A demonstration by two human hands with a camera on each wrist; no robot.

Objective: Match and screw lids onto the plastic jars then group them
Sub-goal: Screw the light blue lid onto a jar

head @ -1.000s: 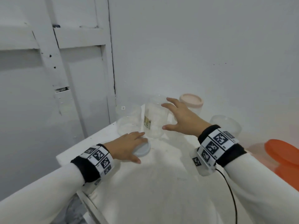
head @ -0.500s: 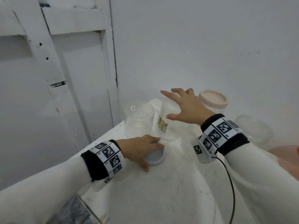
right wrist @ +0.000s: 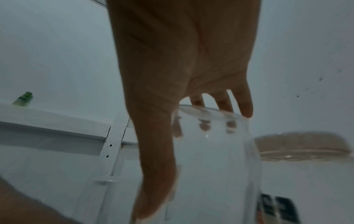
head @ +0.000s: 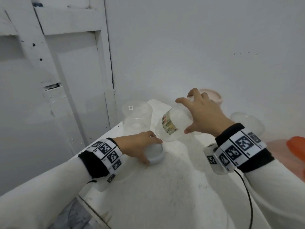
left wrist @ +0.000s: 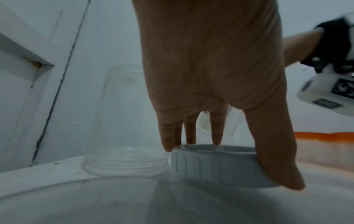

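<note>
A clear labelled jar (head: pixel 171 128) leans tilted at the back of the white table (head: pixel 165 187). My right hand (head: pixel 184 115) grips its upper end, fingers over the flat top and thumb down the side; the right wrist view shows that jar (right wrist: pixel 214 159) under the fingers (right wrist: pixel 246 106). My left hand (head: pixel 151 149) curls round a white ribbed lid (head: pixel 156 156) lying on the table just in front of the jar. In the left wrist view the lid (left wrist: pixel 216 166) sits between thumb and fingertips (left wrist: pixel 168 144). A second clear jar (head: pixel 137 116) stands mouth down to the left.
A pink-lidded jar (head: pixel 214 96) stands behind my right hand against the wall. Another clear jar (head: pixel 247 121) sits to the right, with an orange lid (head: pixel 296 146) at the right edge. The table's left edge (head: pixel 92 149) drops off beside a white door.
My right hand has come down on the labelled jar, gripped it and tipped it over. My left hand has curled tighter round the white lid, which stays on the table.
</note>
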